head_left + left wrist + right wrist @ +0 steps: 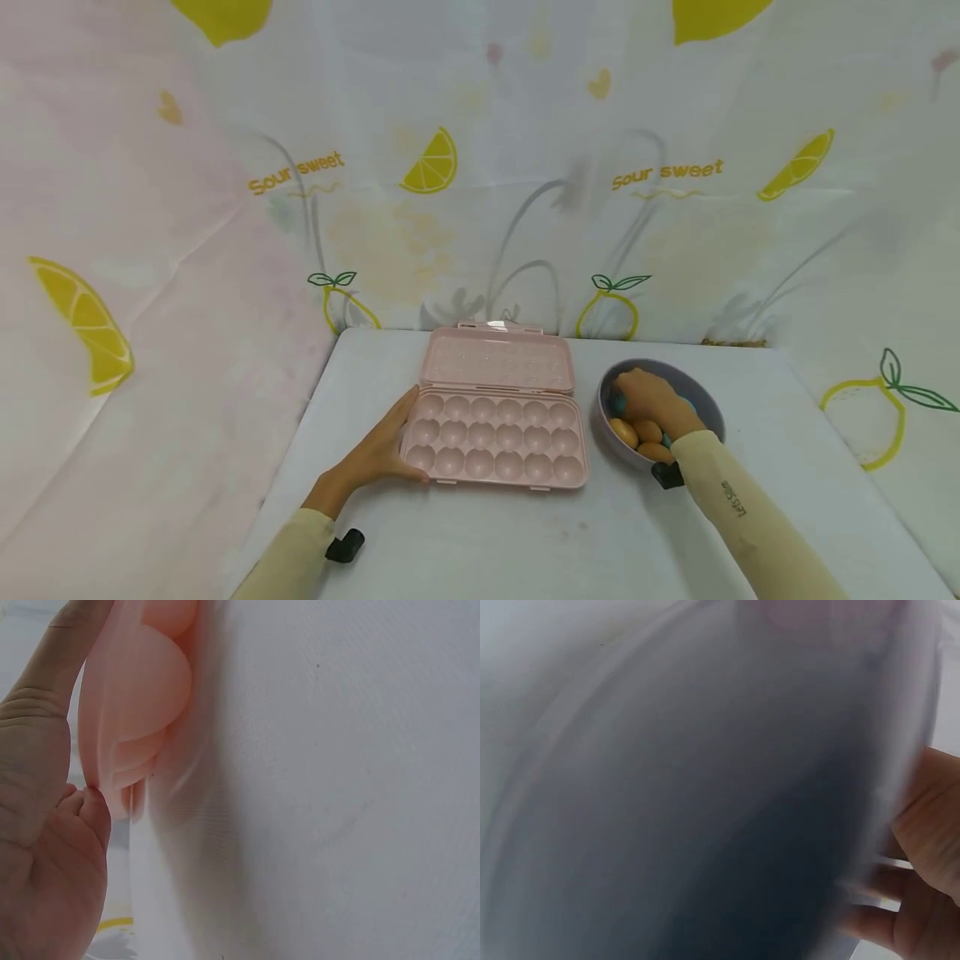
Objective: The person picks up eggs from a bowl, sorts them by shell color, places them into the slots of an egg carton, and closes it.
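Where the white cloth wall [517, 108] printed with yellow lemon slices, leafy lemons and the words "Sour sweet" drops down, it backs a white-covered table [480, 542]. On it lies a pale pink plastic egg tray [494, 435] with three rows of six round cups, its hinged pink lid [498, 358] laid back on the far side. Just beside the tray, to the person's right, stands a round grey-purple bowl [693, 379]. Two cream sleeves [750, 521] reach in from the near edge. The left hand [381, 450] touches the tray's left end, thumb and fingers spread apart, the thumb at the near corner. The right hand [651, 398] reaches down into the bowl; I cannot tell whether its fingers pinch anything. Rounded orange-brown eggs [623, 432] lie below that hand, among bits of blue whose shape is unclear. A small black device [345, 546] sits by the left wrist.
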Motion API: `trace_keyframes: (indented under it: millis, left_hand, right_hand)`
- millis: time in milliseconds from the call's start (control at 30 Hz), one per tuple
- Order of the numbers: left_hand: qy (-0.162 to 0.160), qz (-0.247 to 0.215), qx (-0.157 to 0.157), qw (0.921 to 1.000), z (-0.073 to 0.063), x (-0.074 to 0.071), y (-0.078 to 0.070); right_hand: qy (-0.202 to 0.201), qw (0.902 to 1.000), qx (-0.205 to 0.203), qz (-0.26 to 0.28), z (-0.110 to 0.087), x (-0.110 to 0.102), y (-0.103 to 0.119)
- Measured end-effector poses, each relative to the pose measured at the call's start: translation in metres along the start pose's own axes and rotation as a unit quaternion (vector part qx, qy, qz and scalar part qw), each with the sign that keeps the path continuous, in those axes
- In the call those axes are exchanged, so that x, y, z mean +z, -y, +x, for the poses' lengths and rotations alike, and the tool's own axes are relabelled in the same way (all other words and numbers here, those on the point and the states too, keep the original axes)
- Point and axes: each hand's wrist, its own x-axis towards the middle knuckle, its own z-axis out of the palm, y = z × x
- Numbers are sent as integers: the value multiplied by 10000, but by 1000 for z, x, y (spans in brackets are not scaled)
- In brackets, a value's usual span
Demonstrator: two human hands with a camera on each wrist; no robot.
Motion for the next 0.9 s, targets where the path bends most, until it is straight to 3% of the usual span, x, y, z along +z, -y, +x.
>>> trace_keyframes:
  millis: [167,500,667,733,767,900]
  left_hand:
    - [-87,-43,-98,9999,1,1,-1]
    - [64,-44,-318,9995,2,0,-1]
    - [55,26,-265,9996,2,1,0]
    - [69,5,-250,9997,2,0,0]
    - [79,-3,-251,9997,2,0,1]
    - [139,-121,-254,9995,1,0,2]
  right_hand:
    - [148,9998,-45,127,0,1,-3]
    - [-156,9945,-250,1000,-6,4,-11]
    - [-773,9828,3,1678,-13,3,-13]
    - [-893,9666,234,2389,-15,3,-14]
    - [-888,9520,361,2908,-17,3,-14]
    - [-604,8724,829,4779,-24,2,-16]
